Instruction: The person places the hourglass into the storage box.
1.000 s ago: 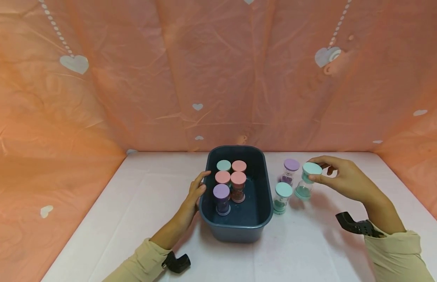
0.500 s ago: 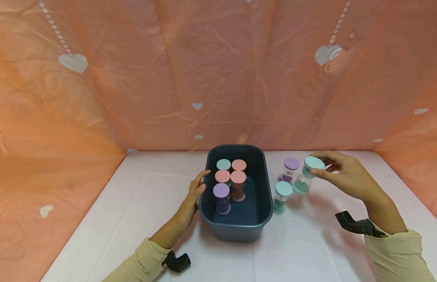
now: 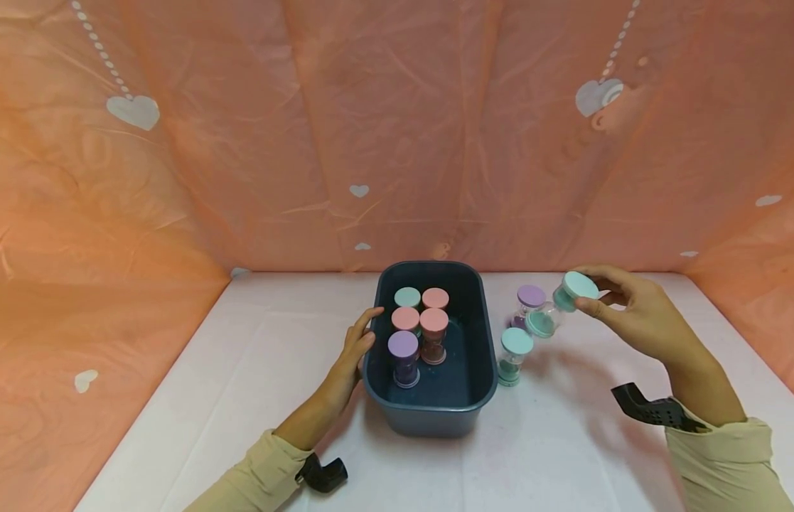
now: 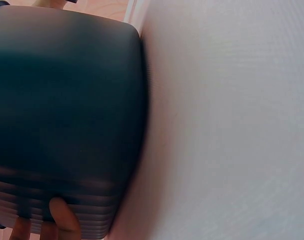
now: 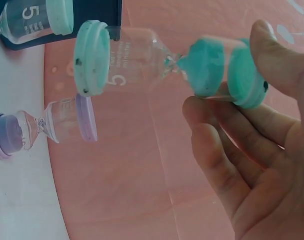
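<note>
A teal-capped glass sand timer (image 3: 559, 307) tilts in mid-air.
Right hand (image 3: 633, 320) fingers (image 5: 272, 55) pinch its upper cap; left hand (image 3: 352, 355) rests open-fingered against the dark blue plastic tub (image 3: 480, 341).

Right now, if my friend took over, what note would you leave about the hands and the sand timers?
Right hand pinches one end of a teal sand timer, lifted off the table and tilted sideways.
Left hand rests against the outer wall of the dark bin.
Done: five timers stand in the bin, two pink, one teal, one purple and one dark red.
Left: the held teal one, plus a purple timer and another teal timer standing on the table beside the bin.
</note>
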A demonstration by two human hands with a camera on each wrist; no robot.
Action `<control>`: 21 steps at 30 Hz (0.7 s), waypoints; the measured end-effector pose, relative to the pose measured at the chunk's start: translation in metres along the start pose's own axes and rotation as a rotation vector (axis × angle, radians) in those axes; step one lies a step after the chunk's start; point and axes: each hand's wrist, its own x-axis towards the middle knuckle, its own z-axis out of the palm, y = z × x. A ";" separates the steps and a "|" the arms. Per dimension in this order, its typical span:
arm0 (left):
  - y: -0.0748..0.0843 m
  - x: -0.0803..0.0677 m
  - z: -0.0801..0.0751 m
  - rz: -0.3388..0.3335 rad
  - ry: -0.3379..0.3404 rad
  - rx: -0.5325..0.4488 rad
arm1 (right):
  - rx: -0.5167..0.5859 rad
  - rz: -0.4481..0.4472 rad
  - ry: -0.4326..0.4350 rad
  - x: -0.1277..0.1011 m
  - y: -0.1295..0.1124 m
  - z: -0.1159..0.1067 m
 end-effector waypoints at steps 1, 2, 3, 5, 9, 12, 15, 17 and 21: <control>0.000 0.000 0.000 0.000 0.000 0.000 | 0.011 0.005 0.008 0.000 0.000 0.000; -0.001 0.000 0.000 0.001 0.000 0.000 | 0.022 0.010 0.015 0.000 0.000 0.001; -0.001 0.000 0.000 0.001 0.000 0.000 | 0.029 0.004 0.018 0.000 0.000 0.001; -0.002 -0.001 0.000 0.001 0.001 0.000 | 0.043 0.002 0.027 0.001 0.000 0.002; -0.003 -0.001 0.000 -0.002 0.002 -0.002 | 0.075 -0.026 0.028 0.001 0.001 0.003; -0.003 -0.001 0.001 0.002 0.002 -0.009 | 0.105 -0.038 0.031 0.001 0.001 0.004; -0.002 0.000 0.001 0.008 0.001 -0.015 | 0.131 -0.049 0.037 0.002 -0.001 0.004; -0.001 0.001 0.001 0.011 0.001 -0.017 | 0.143 -0.060 0.042 0.003 -0.002 0.005; 0.000 0.001 0.001 0.006 0.000 -0.014 | 0.165 -0.089 0.054 0.004 -0.006 0.007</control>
